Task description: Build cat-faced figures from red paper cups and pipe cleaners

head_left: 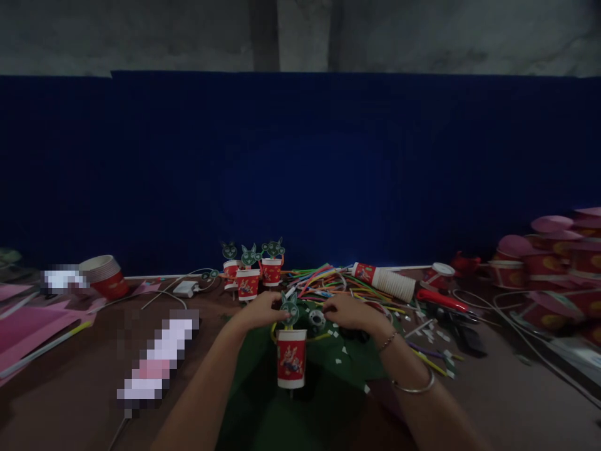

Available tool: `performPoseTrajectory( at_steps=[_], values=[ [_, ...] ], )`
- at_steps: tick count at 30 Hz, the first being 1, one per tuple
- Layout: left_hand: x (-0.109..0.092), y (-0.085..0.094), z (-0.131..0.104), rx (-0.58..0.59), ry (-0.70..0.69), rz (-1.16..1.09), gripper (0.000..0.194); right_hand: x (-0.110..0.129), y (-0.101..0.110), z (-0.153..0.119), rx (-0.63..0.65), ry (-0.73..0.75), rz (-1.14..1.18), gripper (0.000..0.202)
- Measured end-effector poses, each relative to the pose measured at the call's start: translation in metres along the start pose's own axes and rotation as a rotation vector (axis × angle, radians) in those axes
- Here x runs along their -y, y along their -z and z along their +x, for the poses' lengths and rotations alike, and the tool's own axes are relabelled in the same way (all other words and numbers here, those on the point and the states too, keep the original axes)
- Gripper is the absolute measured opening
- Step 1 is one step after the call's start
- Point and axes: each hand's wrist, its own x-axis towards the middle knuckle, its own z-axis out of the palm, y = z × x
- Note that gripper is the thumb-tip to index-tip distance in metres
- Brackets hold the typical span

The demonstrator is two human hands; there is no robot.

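A red paper-cup figure (pixel 292 360) stands upright in front of me, with a green animal head (pixel 290 311) on top and yellow bendy arms at its sides. My left hand (pixel 267 310) is closed on the head's left edge, its thumb across the front. To the right of the head, my right hand (pixel 345 311) has its fingers curled together beside a small round pale piece (pixel 317 319). Whether that piece is between the fingertips is hard to see. Under the figure lies a dark green sheet (pixel 263 401).
Several similar cup figures (pixel 248 283) stand behind. Coloured pipe cleaners (pixel 323 282), a lying stack of cups (pixel 385 282) and a red-handled tool (pixel 441 299) are at the back. White scraps (pixel 344 350) lie near my right hand. Pink-topped cups (pixel 554 263) crowd the right; another cup stack (pixel 104 275) stands left.
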Motion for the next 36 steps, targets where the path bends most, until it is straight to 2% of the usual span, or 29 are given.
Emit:
performPoseTrajectory(
  at_steps=[4, 9, 14, 18, 22, 24, 26, 28, 29, 31, 34, 36],
  values=[
    [0.002, 0.002, -0.001, 0.101, -0.019, 0.018, 0.013, 0.015, -0.016, 0.006, -0.001, -0.02, -0.139, 0.03],
    [0.005, -0.001, 0.001, 0.059, 0.028, 0.13, 0.015, 0.033, -0.026, 0.005, -0.054, -0.14, -0.274, 0.028],
    [0.008, -0.008, 0.005, 0.008, 0.049, 0.271, 0.021, 0.045, -0.03, 0.006, -0.052, -0.233, -0.314, 0.026],
    [0.009, -0.008, 0.003, -0.021, 0.074, 0.31, 0.022, 0.043, -0.032, 0.008, -0.047, -0.229, -0.294, 0.024],
    [0.009, -0.005, 0.0, -0.05, 0.158, 0.299, 0.046, 0.031, -0.024, 0.009, -0.057, -0.21, -0.241, 0.019],
    [0.005, -0.005, 0.0, -0.152, 0.167, 0.286, 0.056, 0.024, -0.015, 0.009, -0.118, -0.232, -0.203, 0.019],
    [-0.005, -0.008, -0.001, -0.302, 0.078, 0.278, 0.054, 0.018, -0.007, 0.008, -0.195, -0.246, -0.144, 0.017],
    [-0.02, -0.013, -0.002, -0.392, -0.115, 0.269, 0.043, 0.016, -0.002, 0.007, -0.258, -0.187, -0.033, 0.015],
    [-0.028, -0.017, -0.003, -0.387, -0.211, 0.247, 0.043, 0.016, -0.001, 0.007, -0.285, -0.137, 0.045, 0.013],
    [-0.042, -0.025, -0.006, -0.302, -0.327, 0.186, 0.049, 0.018, -0.001, 0.007, -0.311, -0.029, 0.207, 0.01],
    [-0.054, -0.036, -0.009, -0.21, -0.351, 0.11, 0.046, 0.021, -0.005, 0.007, -0.282, 0.054, 0.416, 0.01],
    [-0.055, -0.04, -0.009, -0.209, -0.346, 0.073, 0.043, 0.022, -0.006, 0.007, -0.229, 0.043, 0.534, 0.01]
  ],
)
